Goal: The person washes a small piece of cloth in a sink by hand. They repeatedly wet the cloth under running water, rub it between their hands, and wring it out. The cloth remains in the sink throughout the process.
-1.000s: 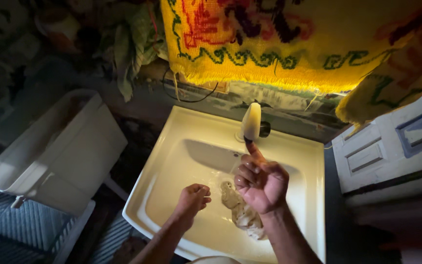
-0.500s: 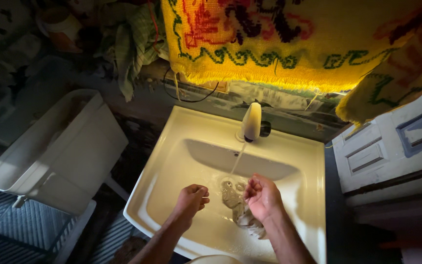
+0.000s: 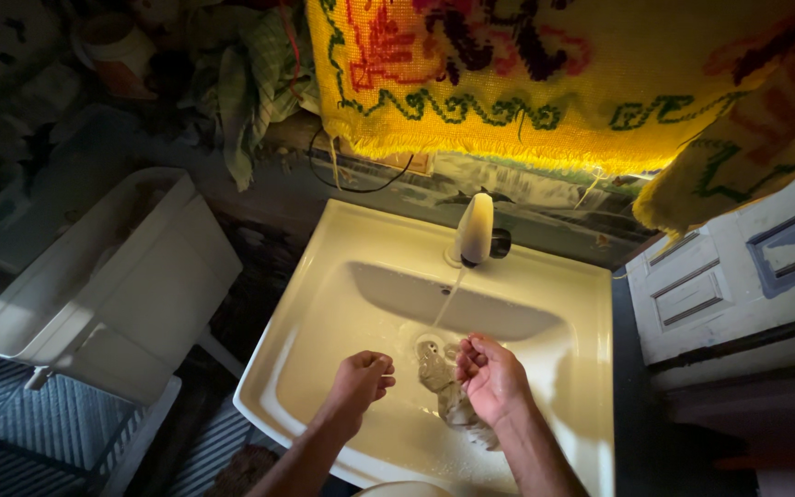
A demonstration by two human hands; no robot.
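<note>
Over the sink [image 3: 342, 267], 2 curled hands, left hand [image 3: 362, 378] and right hand [image 3: 489, 375], flank a cloth [image 3: 448, 391].

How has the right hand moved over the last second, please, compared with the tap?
Yes. The right hand has come down from the tap into the sink, beside the wet cloth.

A bright yellow cloth [image 3: 545, 83] is seen above, worked with red and dark purple motifs and a green scrolling border, and it is edged with a yellow fringe. The sink [image 3: 324, 276] is shown in creamy white, warmed to pale yellow by the light, with a white tap [image 3: 475, 228] fitted with a black knob, and a pale beige rag [image 3: 448, 391] is seen in its basin. A white cistern [image 3: 112, 276] is seen at the left over grey ribbed flooring, and a white panelled door [image 3: 738, 267] with blue-grey insets at the right.
</note>
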